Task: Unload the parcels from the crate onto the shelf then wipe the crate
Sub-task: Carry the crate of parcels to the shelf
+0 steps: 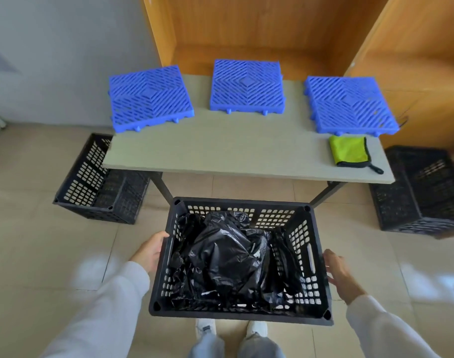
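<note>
Black slotted plastic crate [308,257] is up in the air in front of the table [220,153], one hand on each short end. Left hand [151,250] has its fingers hooked over the rim; right hand [343,276] looks flatter, fingers fairly straight against the outside wall near the handle slot — can't tell if any are actually tucked in.

Inside are the parcels [225,257], wrapped in crinkly black plastic bags and all bunched together, so I can't count them. My guess is they're soft-ish and slippery on the outside; I'd scoop from underneath rather than pinch the loose film, which could tear or slide.

The crate itself looks stiff and light, so the rim and handle slots are the obvious places to hold.

A green microfibre cloth [348,151] waits on the table, just in front of the rightmost blue grid tile [350,104].
</note>
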`<act>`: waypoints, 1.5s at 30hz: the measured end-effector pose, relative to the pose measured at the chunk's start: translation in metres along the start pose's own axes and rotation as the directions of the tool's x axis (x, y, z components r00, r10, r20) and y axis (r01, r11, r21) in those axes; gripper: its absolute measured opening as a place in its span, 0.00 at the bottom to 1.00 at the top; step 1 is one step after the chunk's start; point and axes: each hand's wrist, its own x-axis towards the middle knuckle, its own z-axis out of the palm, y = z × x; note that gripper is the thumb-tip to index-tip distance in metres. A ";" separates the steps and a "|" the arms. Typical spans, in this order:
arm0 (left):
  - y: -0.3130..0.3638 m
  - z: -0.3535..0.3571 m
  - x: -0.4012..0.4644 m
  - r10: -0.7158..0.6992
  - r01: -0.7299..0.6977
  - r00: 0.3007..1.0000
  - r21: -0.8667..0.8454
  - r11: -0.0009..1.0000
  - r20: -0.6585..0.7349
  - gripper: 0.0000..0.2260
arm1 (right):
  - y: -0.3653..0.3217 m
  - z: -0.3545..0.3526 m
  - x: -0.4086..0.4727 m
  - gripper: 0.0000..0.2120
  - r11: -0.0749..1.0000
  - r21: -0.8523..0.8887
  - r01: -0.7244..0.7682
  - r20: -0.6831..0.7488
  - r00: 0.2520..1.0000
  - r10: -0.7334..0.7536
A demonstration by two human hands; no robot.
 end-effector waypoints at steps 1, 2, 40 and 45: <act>0.003 -0.007 -0.012 0.012 -0.012 1.000 -0.004 1.000 0.007 0.09 | -0.003 -0.005 -0.014 0.15 1.000 0.016 0.012 -0.018 1.000 -0.012; 0.005 -0.014 -0.026 0.021 -0.021 1.000 -0.017 1.000 0.010 0.09 | -0.005 -0.012 -0.028 0.16 0.999 0.027 0.021 -0.030 0.999 -0.020; 0.206 -0.089 -0.150 0.422 -0.395 0.906 -0.434 0.810 -0.036 0.05 | -0.244 -0.089 -0.209 0.11 0.776 0.407 0.481 -0.325 0.871 -0.369; 0.239 -0.064 -0.111 0.439 -0.426 0.896 -0.413 0.805 -0.068 0.11 | -0.275 -0.086 -0.165 0.12 0.807 0.378 0.453 -0.312 0.883 -0.350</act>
